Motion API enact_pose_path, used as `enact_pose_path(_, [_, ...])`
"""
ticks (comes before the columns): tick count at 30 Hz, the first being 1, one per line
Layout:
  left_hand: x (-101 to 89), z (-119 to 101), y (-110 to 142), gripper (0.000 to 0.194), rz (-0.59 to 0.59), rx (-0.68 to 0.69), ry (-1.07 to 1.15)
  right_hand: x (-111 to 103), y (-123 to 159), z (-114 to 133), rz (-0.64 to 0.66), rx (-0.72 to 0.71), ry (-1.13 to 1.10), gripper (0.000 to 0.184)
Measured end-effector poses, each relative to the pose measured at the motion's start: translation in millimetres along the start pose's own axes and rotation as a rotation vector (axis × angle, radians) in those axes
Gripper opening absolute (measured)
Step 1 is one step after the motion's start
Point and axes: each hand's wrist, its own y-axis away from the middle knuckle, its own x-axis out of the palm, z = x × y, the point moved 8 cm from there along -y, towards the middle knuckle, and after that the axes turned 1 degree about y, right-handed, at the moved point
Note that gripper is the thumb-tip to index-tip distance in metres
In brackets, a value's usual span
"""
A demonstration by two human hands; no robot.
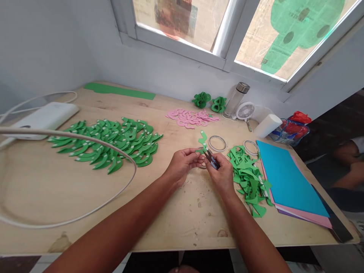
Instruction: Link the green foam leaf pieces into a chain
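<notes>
My left hand (183,165) pinches a piece of green foam sheet (202,137) whose free end sticks up past my fingers. My right hand (222,170) is closed around a small pair of scissors (210,156) with dark handles, its blades at the green piece. Just behind the hands lies a roll of narrow tape (217,143), and a second tape roll (251,148) rests farther right. Green offcuts (250,178) are heaped beside my right hand. To the left spreads a pile of curved green pieces (113,142), many with small white patches.
Pink cut pieces (192,118), two green ruffled shapes (201,99), a glass bottle (236,99) and a small fan (245,110) stand along the wall. Coloured sheets (290,178) lie at right. A white cable (125,151) loops in front at left. Another person's arm (349,178) shows far right.
</notes>
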Motion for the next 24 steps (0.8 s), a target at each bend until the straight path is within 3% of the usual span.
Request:
enact_pose_path(13, [2.5,2,2,0.014,-0.010,-0.003,-0.008,7,0,-18,0.019,0.200,-0.168,0.022])
enact_pose_path(24, [1.4,7,-1,0.022,0.027,-0.027,-0.020,11,-1,-17,0.041,0.238,-0.417,0.019])
